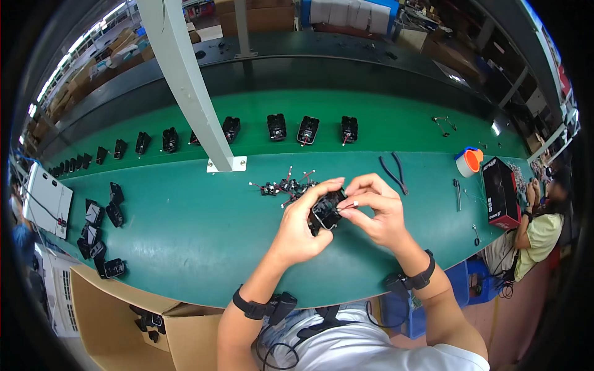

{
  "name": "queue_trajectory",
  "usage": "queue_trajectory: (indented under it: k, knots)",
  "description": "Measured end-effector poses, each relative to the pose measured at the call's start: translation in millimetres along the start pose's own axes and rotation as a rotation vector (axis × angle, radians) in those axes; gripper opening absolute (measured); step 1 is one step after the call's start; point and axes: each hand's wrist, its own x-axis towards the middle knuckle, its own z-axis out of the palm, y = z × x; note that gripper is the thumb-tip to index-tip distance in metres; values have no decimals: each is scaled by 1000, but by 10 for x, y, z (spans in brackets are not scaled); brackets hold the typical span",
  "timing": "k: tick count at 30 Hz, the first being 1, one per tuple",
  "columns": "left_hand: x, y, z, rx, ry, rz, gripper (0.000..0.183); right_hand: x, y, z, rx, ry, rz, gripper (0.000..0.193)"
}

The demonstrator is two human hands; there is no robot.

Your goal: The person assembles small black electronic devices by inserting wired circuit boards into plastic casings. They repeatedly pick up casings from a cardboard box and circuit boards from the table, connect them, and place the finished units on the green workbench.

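A black plastic housing [326, 211], open on its upper side, is gripped by my left hand [298, 234] above the front part of the green table. At the housing's right edge, the thumb and fingers of my right hand [382, 215] pinch a small white wire connector [354, 204]. The wire behind it is mostly hidden by the fingers. Just beyond my left hand lies a loose pile of small black parts with red and black wires [288, 187]. Dark-handled pliers [394, 173] rest on the table beyond my right hand.
Several similar housings [276, 127] line the green belt behind a white post [192, 93]. More black casings [93, 213] lie at left, above a cardboard box [117, 321]. An orange-and-white cup [470, 162], tweezers [458, 195] and a black-red box [500, 195] stand right, near another person [535, 241].
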Motion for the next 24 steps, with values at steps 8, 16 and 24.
queue_trajectory:
  k: [8, 16, 24]
  knots:
    - [-30, 141, -251, 132, -37, -5, 71, 24, -40, 251, -74, 80, -149, 21]
    - [-44, 174, -276, -262, -34, -170, 62, 65, 1, 90, -51, 118, -172, 22]
    - [-4, 148, -300, -443, -210, -346, 64, 5, -29, 81, 66, -15, -264, 23]
